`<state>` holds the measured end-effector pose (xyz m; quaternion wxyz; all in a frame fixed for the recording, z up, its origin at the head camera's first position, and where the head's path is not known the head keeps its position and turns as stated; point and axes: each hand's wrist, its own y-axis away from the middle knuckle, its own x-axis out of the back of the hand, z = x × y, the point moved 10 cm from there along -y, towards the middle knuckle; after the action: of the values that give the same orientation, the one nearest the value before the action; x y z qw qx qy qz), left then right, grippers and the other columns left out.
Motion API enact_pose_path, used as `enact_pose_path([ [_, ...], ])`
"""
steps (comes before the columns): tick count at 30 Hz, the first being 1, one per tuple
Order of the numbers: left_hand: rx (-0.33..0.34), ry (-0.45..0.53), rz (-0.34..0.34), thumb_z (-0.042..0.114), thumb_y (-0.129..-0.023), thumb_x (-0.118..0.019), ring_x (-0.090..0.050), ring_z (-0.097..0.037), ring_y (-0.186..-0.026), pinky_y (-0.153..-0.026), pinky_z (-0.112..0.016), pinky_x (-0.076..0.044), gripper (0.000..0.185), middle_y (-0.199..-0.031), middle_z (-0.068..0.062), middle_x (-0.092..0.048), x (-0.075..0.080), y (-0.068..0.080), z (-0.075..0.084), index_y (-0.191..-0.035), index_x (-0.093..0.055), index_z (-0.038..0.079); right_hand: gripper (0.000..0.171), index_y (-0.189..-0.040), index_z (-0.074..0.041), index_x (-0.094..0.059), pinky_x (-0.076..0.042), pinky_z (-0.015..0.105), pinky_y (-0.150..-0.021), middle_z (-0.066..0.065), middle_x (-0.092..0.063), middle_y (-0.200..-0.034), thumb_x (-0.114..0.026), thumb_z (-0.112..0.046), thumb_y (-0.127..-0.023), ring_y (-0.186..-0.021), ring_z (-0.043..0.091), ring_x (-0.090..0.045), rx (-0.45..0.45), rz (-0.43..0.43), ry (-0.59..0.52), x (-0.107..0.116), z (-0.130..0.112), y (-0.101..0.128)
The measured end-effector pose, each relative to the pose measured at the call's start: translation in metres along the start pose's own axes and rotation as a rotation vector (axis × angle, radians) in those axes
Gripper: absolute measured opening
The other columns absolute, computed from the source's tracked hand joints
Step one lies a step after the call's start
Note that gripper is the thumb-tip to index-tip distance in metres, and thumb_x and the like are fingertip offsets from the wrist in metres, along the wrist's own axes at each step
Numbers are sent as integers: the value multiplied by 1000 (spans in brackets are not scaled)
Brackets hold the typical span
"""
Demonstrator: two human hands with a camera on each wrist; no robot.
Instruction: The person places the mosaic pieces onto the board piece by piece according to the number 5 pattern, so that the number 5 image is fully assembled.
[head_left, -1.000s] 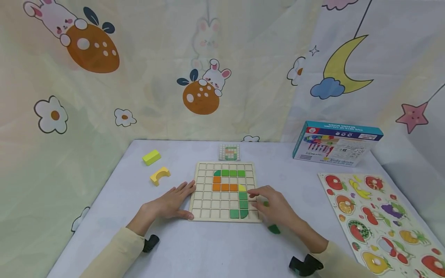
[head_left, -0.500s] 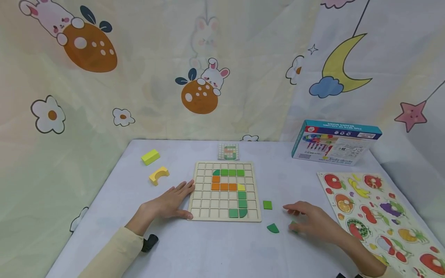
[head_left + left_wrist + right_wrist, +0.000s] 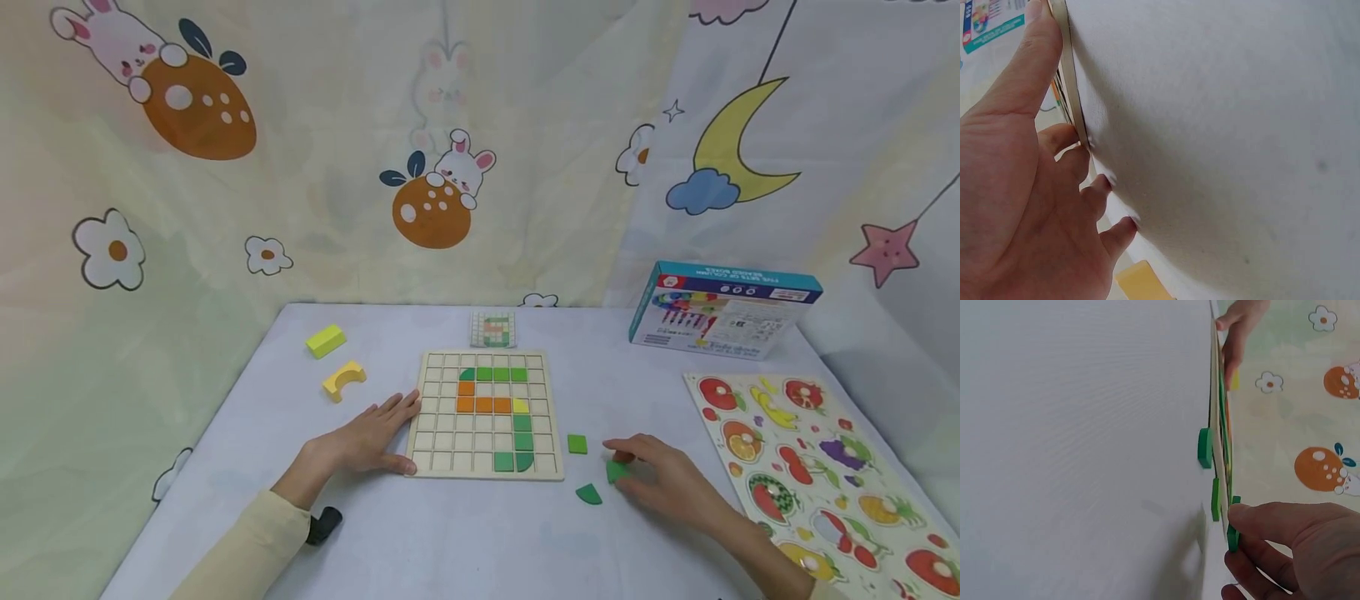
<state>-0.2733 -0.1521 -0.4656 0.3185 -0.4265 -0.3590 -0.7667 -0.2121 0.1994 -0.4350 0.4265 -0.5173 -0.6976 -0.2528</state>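
Observation:
A wooden grid board (image 3: 438, 442) lies on the table, bearing green, orange and yellow tiles in a figure like a 5. My left hand (image 3: 371, 437) rests at its left edge, fingers straight; in the left wrist view the thumb (image 3: 1025, 69) lies along the board's rim. To the right of the board, my right hand (image 3: 675, 483) pinches a green tile (image 3: 617, 472) between thumb and fingers, also seen edge-on as a green tile (image 3: 1234, 534) in the right wrist view. Nearby on the table lie a light green square tile (image 3: 577, 444) and a dark green quarter-round tile (image 3: 589, 494).
Behind the board is a small pattern card (image 3: 493, 330) with a similar figure. A yellow-green block (image 3: 326, 342) and a yellow arch block (image 3: 344, 381) lie at the left. At the right are a box (image 3: 723, 312) and a fruit puzzle sheet (image 3: 813, 475).
My right hand has left the board's right edge and moved right over the table. It now holds a green tile and has shifted slightly back left. My left hand stays put.

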Motion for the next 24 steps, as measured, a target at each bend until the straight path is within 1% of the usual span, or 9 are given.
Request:
enact_pose_path([
  [3, 7, 2, -2, 55, -80, -70, -10, -34, -151, -120, -58, -16, 103, -165, -6, -9, -1, 0, -1, -155, -18, 10, 52, -127, -13, -63, -57, 33, -87, -10, -66, -102, -79, -11, -78, -95, 9, -61, 18, 5, -34, -6, -18, -16],
  [6, 13, -3, -3, 56, -79, -70, -9, -33, -151, -120, -57, -16, 103, -165, -5, -9, -2, -1, -2, -156, -18, 10, 52, -127, -12, -63, -57, 35, -88, -7, -66, -103, -79, -10, -78, -96, 11, -60, 48, -20, -76, -18, -44, -35],
  [8, 14, -4, -5, 56, -79, -70, -9, -33, -151, -121, -56, -16, 102, -165, -4, -8, -2, -2, -2, -156, -18, 11, 50, -126, -10, -63, -56, 35, -87, -5, -66, -102, -79, -10, -79, -95, 13, -60, 90, -42, -97, -29, -64, -48],
  [11, 15, -3, -6, 58, -79, -69, -9, -32, -152, -121, -56, -16, 102, -165, -4, -8, -3, -2, -3, -156, -18, 11, 46, -124, -9, -65, -55, 31, -84, -4, -67, -101, -78, -10, -80, -93, 12, -59, 167, -83, -114, -48, -92, -65],
  [14, 10, 5, -6, 58, -79, -68, -8, -32, -152, -121, -56, -16, 102, -165, -3, -8, -3, -1, -2, -156, -18, 12, 42, -122, -9, -66, -53, 27, -81, -4, -67, -98, -77, -12, -81, -91, 11, -59, 232, -117, -101, -66, -113, -78],
  [18, 4, 8, -6, 58, -80, -68, -8, -32, -152, -121, -56, -15, 102, -165, -3, -8, -3, -2, -1, -156, -18, 12, 40, -120, -11, -67, -51, 24, -79, -5, -67, -95, -77, -15, -81, -88, 9, -56, 258, -143, -67, -82, -128, -87],
  [24, 26, 2, -14, 57, -80, -69, -7, -31, -152, -121, -55, -15, 102, -165, -2, -7, -2, -2, -3, -156, -18, 13, 36, -115, -12, -70, -49, 24, -77, -6, -65, -89, -78, -15, -80, -84, 7, -51, 278, -130, -25, -90, -138, -91],
])
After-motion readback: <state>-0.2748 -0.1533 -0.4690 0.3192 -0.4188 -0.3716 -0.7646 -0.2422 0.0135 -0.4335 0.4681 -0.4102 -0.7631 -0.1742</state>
